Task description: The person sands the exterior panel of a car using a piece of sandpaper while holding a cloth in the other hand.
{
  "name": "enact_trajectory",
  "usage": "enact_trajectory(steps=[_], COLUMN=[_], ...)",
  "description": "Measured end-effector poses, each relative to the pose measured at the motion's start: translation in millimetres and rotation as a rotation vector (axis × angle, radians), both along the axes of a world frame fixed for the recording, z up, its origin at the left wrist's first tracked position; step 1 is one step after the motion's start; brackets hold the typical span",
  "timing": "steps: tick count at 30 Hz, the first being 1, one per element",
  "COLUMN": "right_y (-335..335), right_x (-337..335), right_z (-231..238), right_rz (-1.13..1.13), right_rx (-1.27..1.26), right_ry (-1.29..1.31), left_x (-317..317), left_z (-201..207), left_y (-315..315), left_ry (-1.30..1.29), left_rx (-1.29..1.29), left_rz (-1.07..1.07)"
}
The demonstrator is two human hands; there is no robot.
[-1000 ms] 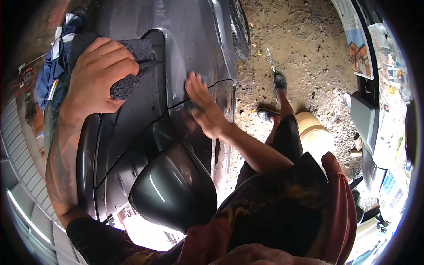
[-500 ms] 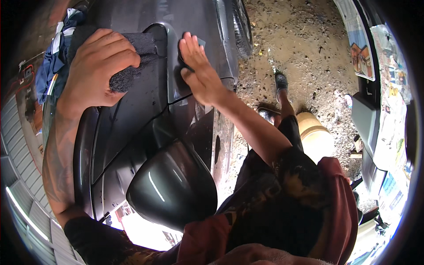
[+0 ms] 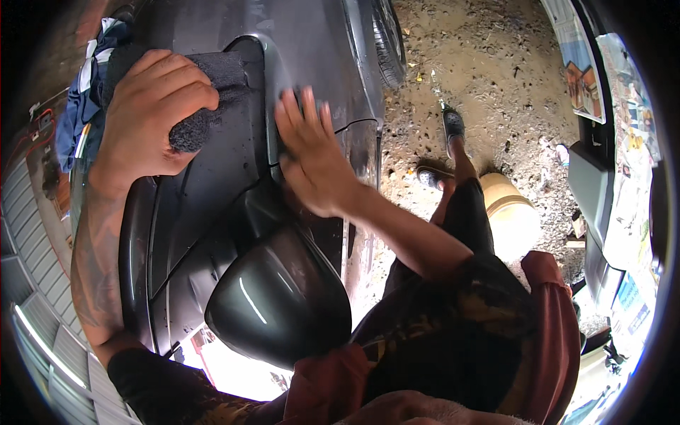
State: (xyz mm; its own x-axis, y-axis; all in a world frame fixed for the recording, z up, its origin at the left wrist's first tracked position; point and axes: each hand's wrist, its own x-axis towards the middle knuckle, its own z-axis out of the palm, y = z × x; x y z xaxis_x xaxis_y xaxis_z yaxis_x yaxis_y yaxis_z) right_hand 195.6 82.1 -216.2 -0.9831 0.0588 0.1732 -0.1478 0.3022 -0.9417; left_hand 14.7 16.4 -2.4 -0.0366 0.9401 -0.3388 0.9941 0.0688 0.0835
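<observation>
My left hand (image 3: 145, 117) is wrapped round a bunched dark grey towel (image 3: 225, 71), which lies over the black trim at the base of the windscreen. Part of the towel sticks out past my fingers and below my palm. My right hand (image 3: 317, 159) lies flat with its fingers spread on the matt dark grey car body (image 3: 308, 46), next to the rear edge of the hood. Whether anything is under that palm is hidden. Between my arms and nearer to me is the black wing mirror (image 3: 280, 297).
A front tyre (image 3: 388, 53) stands on wet, gravelly ground (image 3: 482, 57). A pale round bucket (image 3: 506, 209) sits right of my legs. Blue and white cloth (image 3: 85, 106) hangs at the far left. Along the right runs another vehicle's side with paper sheets (image 3: 630, 127) on it.
My right hand has slid nearer to me along the car body, and its fingers have spread. A small grey flat piece seen beside its fingertips no longer shows. My left hand stays on the towel.
</observation>
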Motion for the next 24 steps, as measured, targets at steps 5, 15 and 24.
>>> enact_trajectory(steps=[5, 15, 24], right_y=[-7, -17, -8], right_x=[9, 29, 20], right_z=[1, -38, -46], right_rz=[-0.01, 0.066, -0.047], right_rx=[-0.019, -0.272, -0.208], right_ry=[0.03, 0.112, 0.012], left_x=[0, 4, -2], left_z=[3, 7, -2], left_y=[-5, -1, 5], left_ry=[-0.012, 0.04, 0.026], left_rx=[-0.015, 0.04, 0.032], left_rz=[0.024, -0.032, -0.035])
